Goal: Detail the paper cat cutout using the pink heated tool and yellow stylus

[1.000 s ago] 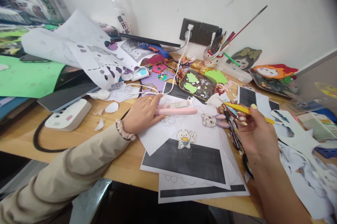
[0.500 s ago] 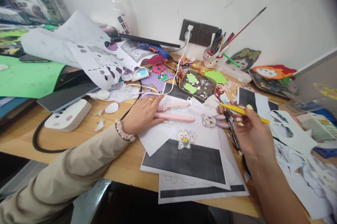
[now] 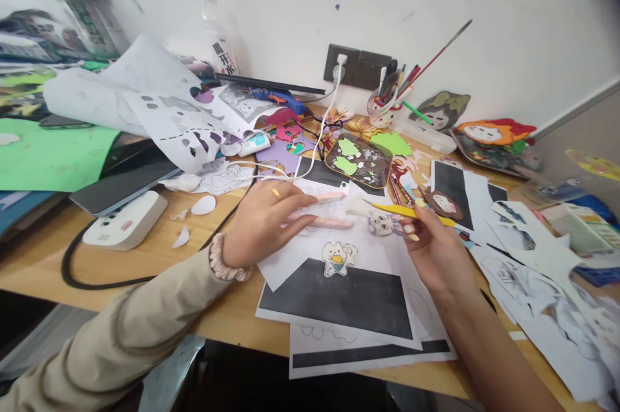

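Observation:
My left hand (image 3: pixel 264 221) lies on the white sheets (image 3: pixel 310 250), its fingers curled over the handle end of pink scissors (image 3: pixel 334 223) that point right. My right hand (image 3: pixel 431 247) pinches yellow tweezers (image 3: pixel 409 210) that point left. A small white scrap (image 3: pixel 356 205) sits at their tip, just right of the scissors' tip. Below the two hands a white dog cutout (image 3: pixel 339 256) rests at the edge of a black band (image 3: pixel 339 299) on the paper. A rabbit cutout (image 3: pixel 382 223) lies right beside my right fingers.
Behind the hands stand a dark tray (image 3: pixel 359 161) with green scraps, a pen cup (image 3: pixel 382 99) and a wall socket (image 3: pixel 356 66) with a white cable. A white box device (image 3: pixel 123 221) and green paper (image 3: pixel 48 154) lie left. Cut paper (image 3: pixel 533 257) covers the right side.
My right hand has carried the tweezers and scrap leftward, close to the scissors' tip. My left hand has closed more over the scissors. A round brown cutout now shows behind my right hand.

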`<state>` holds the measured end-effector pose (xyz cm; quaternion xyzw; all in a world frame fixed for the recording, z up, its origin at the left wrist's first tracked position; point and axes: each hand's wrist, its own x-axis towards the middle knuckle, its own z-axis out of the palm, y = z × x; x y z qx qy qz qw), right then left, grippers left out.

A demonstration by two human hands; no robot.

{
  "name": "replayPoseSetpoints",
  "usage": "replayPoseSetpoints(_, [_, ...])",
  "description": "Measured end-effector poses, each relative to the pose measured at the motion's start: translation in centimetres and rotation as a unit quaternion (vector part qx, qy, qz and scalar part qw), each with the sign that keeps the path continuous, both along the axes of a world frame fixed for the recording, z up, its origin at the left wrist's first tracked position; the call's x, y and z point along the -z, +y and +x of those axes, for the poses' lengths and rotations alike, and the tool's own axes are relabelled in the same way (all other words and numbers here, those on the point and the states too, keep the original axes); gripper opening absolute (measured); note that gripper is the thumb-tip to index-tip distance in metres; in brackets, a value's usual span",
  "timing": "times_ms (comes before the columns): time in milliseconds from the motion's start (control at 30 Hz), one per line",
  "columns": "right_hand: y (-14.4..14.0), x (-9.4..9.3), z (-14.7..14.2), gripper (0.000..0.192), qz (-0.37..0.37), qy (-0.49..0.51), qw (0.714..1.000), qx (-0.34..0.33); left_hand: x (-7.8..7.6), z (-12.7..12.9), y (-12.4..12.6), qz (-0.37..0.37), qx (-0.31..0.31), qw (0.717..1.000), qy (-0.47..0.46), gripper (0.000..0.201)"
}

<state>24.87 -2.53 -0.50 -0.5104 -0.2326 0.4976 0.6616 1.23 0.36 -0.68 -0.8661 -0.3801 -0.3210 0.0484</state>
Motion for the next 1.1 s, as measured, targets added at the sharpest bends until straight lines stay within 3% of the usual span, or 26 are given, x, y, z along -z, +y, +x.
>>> replayPoseSetpoints(133, [-0.6, 0.5, -0.9, 0.010, 0.010, -0.034, 0.999, -0.035, 0.2, 1.1, -0.7, 0.052, 0.030, 0.997, -0.038, 0.016])
replayPoseSetpoints(467, [-0.9, 1.0, -1.8, 0.014, 0.029, -0.053, 0.996, -0.059, 0.8, 1.1, -0.6, 0.103, 0.028, 0.994, 0.001, 0.014])
replayPoseSetpoints(1100, [-0.9, 1.0, -1.8, 0.015, 0.043, -0.112, 0.991, -0.064, 0.9, 1.2, -0.7, 0.096, 0.040, 0.994, 0.045, 0.012])
